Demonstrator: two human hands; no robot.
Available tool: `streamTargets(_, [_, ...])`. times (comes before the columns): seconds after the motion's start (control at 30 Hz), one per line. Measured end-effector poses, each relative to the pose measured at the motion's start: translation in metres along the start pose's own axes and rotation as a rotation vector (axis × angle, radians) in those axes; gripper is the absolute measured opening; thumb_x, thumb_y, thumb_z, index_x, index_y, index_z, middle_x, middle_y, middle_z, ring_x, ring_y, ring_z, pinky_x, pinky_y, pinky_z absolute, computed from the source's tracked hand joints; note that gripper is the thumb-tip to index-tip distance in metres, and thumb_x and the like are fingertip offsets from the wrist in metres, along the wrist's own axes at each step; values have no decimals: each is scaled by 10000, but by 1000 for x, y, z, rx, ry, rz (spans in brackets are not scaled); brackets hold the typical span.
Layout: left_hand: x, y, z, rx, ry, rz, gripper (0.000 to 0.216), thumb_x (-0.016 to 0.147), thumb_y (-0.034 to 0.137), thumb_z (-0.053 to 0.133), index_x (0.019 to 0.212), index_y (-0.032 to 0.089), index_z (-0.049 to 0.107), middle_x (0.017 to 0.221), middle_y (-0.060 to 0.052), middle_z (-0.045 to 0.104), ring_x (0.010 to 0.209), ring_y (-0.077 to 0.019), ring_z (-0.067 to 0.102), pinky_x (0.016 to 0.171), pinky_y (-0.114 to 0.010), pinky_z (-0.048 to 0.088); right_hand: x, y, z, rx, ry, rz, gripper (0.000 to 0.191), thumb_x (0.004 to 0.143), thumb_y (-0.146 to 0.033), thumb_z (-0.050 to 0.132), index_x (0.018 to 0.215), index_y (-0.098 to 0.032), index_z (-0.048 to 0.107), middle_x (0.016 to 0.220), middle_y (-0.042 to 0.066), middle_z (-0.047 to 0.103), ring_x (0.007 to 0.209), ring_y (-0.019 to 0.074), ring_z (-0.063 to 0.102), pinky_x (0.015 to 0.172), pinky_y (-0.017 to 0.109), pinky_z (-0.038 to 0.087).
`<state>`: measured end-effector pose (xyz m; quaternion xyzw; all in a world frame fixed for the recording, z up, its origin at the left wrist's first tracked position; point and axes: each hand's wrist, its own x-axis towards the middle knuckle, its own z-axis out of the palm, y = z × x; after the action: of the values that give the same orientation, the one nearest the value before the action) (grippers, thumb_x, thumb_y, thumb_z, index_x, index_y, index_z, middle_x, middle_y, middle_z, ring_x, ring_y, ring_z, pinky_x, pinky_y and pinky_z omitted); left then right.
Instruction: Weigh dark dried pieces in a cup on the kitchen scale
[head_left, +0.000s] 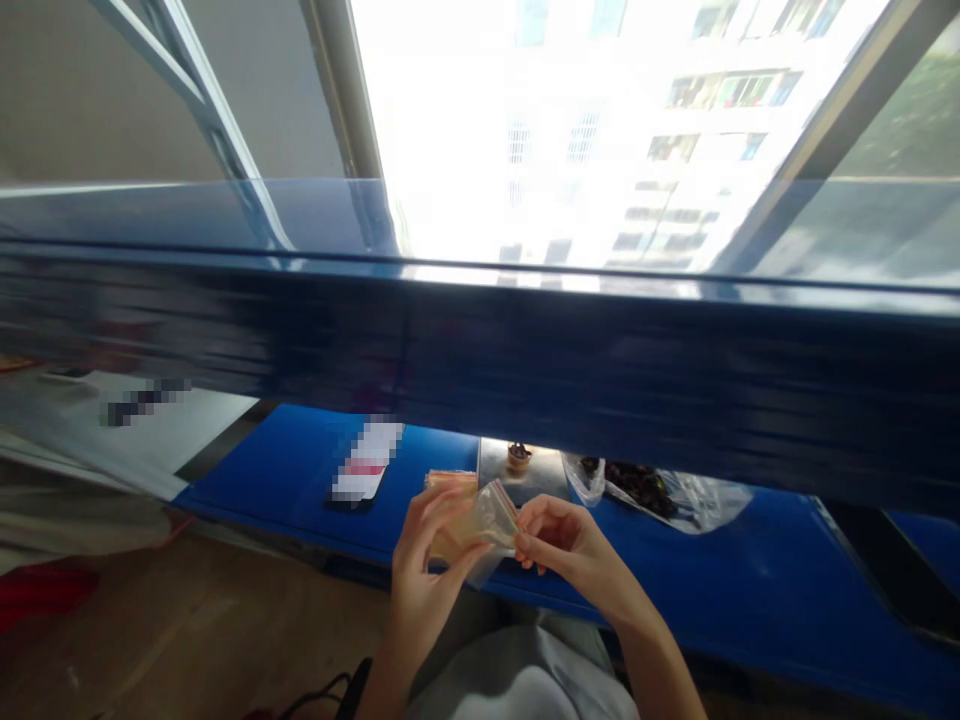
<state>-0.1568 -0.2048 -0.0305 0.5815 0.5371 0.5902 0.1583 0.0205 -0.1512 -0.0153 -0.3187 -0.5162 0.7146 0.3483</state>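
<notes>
A small clear zip-lock bag (496,515) with a red line along its top edge is held between my two hands, above the front of the blue table. My right hand (566,540) pinches the bag's right edge near the top. On the other side my left hand (431,550) curls around it, thumb against the plastic and fingers behind. No contents can be made out inside. Just behind my left hand lies a stack of similar zip-lock bags (452,478) with an orange tint. A small round cup (519,459) with dark pieces stands on a shiny metal plate (540,478).
A large clear plastic bag (712,500) holding dark dried pieces (641,487) lies right of the plate. Left on the blue table (262,465) is a phone (367,465). A blue shelf beam (480,350) crosses above. A dark flat object (885,560) lies far right.
</notes>
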Motion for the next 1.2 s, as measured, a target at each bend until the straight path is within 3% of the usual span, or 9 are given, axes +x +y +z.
streamTargets(0.1, [7,-3,-3,-249,-111,-325,476,684,322,757,1119,240,579,860,-23,659,717,-176,672,627,-288,561,-3,3,-10,-3,-33,49,436,677,-353,782,1059,-190,646,616,-22,651,551,99,585,538,204,472])
streamTargets(0.17, [12,-1,-4,-366,-221,-449,468,684,329,752,1101,226,564,749,19,622,550,-129,630,538,-251,529,-5,6,-15,-16,-102,71,385,681,-357,776,1007,-178,675,643,-6,656,569,107,586,536,212,471])
streamTargets(0.33, [22,12,-7,-485,-459,-564,419,704,309,730,1088,232,579,812,9,627,457,-75,571,439,-196,454,-9,4,-26,-86,-103,-24,212,725,-357,735,691,-153,689,644,-3,614,582,95,536,555,210,446])
streamTargets(0.47, [29,16,-17,-530,-581,-613,540,675,307,751,1176,242,559,737,16,646,400,-76,529,374,-185,405,-8,-3,-23,-19,-81,-21,160,728,-315,742,702,-162,700,648,-2,632,603,91,550,598,207,439])
streamTargets(0.7, [41,23,-14,-266,-369,-486,426,695,344,720,1078,182,628,621,14,637,465,-99,540,466,-206,434,-7,-9,-11,-5,-294,54,184,714,-342,749,730,-161,721,657,19,663,598,109,590,612,231,474])
streamTargets(0.83, [38,33,-6,-242,-406,-432,348,749,380,660,1053,217,619,599,24,614,481,-121,556,493,-231,456,-8,-7,-17,-2,-151,-32,156,687,-306,775,786,-189,745,742,32,710,662,125,618,661,240,491])
streamTargets(0.97, [36,35,-7,-186,-366,-416,365,762,386,650,1086,234,577,600,33,608,532,-144,589,571,-263,490,-7,-10,-16,81,-35,-30,153,665,-328,790,732,-196,751,621,15,681,536,101,567,550,216,469])
streamTargets(1.07, [36,28,-9,-113,-213,-351,431,765,377,650,1151,227,532,762,-1,663,663,-156,632,666,-277,501,-4,-15,-10,58,-18,-19,173,654,-344,797,669,-180,745,604,24,674,544,110,571,544,221,469])
streamTargets(1.2, [34,21,-8,115,93,-113,339,768,322,646,1081,225,558,966,-43,632,937,-190,599,818,-311,470,0,-11,-5,71,-12,-24,170,645,-335,802,695,-179,758,646,38,697,579,128,597,594,251,505])
